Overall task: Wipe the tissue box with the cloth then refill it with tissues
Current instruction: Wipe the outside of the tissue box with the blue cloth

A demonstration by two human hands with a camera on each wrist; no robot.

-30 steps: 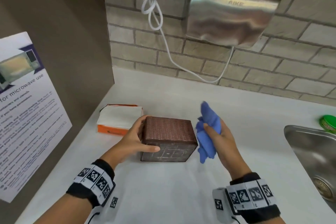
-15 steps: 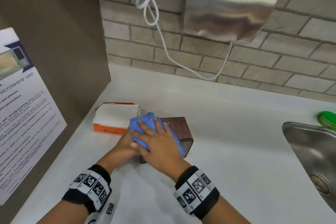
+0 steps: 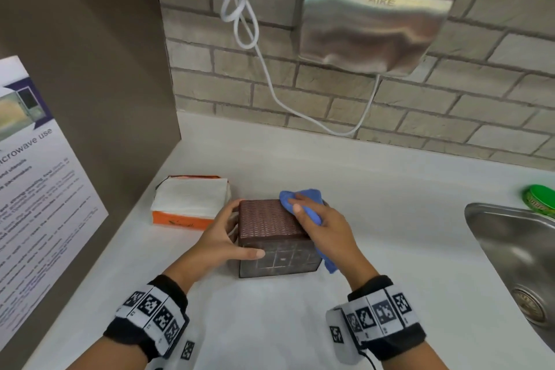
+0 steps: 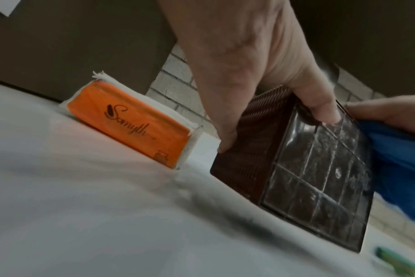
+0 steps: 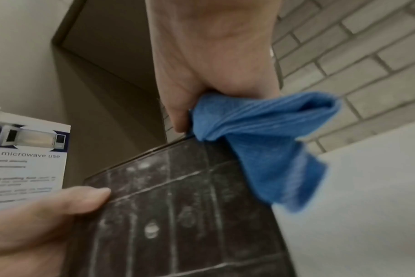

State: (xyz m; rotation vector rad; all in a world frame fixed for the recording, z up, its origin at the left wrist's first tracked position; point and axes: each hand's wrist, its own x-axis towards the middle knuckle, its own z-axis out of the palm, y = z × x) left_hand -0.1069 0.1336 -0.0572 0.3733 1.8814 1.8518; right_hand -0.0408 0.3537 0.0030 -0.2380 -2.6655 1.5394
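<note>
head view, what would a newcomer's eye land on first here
Centre of the white counter: a brown woven cube tissue box, gripped by the left hand while the right hand rubs a blue cloth on its far right top. Above, a shiny steel hand dryer hangs on the brick wall.

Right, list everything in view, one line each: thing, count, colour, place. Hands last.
tissue box: one, brown woven, middle of counter
cloth: one, blue, on box's far right top corner
tissue pack: one, orange with white tissues, left of box
counter: one, white
sink: one, steel, right
lid: one, green, behind sink
hand dryer: one, silver, brick wall
cable: one, white, wall
poster: one, white, left panel
hands: left hand grips box; right hand holds cloth
</note>
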